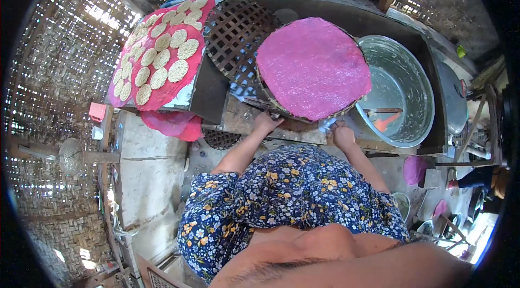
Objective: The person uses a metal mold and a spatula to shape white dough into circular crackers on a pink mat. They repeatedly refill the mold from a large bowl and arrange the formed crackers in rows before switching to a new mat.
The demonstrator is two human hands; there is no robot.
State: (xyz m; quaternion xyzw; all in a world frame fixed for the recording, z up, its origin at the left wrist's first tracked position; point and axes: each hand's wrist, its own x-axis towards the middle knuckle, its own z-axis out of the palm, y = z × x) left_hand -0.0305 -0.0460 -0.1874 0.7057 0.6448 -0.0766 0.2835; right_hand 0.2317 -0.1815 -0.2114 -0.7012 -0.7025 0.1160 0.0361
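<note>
A pink sheet of cloth or film [315, 68] covers a round woven basket tray on the wooden table in front of me. My left hand [267, 122] is at the table's near edge, beside the lower left of that tray; its fingers are partly hidden against something small and dark. My right hand [342, 134] is by the same edge, below the tray's lower right, with curled fingers near a small whitish piece. Whether either hand holds anything is unclear. Right of the tray, a large metal basin [394, 97] with pale residue holds a wooden-handled tool and an orange-red piece.
An open-weave basket tray [239, 40] lies behind and left of the pink one. Farther left, pale round flat cakes [161, 59] rest on red-pink sheets [195, 74]. A lidded metal pot [450, 97] stands at the right. Part of another person [473, 178] shows at far right.
</note>
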